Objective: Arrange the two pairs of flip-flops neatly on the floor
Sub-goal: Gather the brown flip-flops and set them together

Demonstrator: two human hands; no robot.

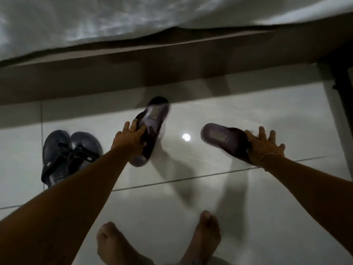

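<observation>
Two dark purple flip-flops lie apart on the white tiled floor. My left hand (131, 139) grips the strap of the left purple flip-flop (153, 116), which points toward the bed and looks motion-blurred. My right hand (264, 145) rests with spread fingers on the strap end of the right purple flip-flop (221, 135), which lies turned sideways, its heel toward the left. A pair of dark blue flip-flops (65, 155) sits side by side at the left, partly hidden by my left forearm.
A bed with a white sheet (114, 22) and a brown frame (95, 77) runs across the top. A dark bed leg or post (342, 77) stands at the far right. My bare feet (158, 243) are on the tiles at the bottom.
</observation>
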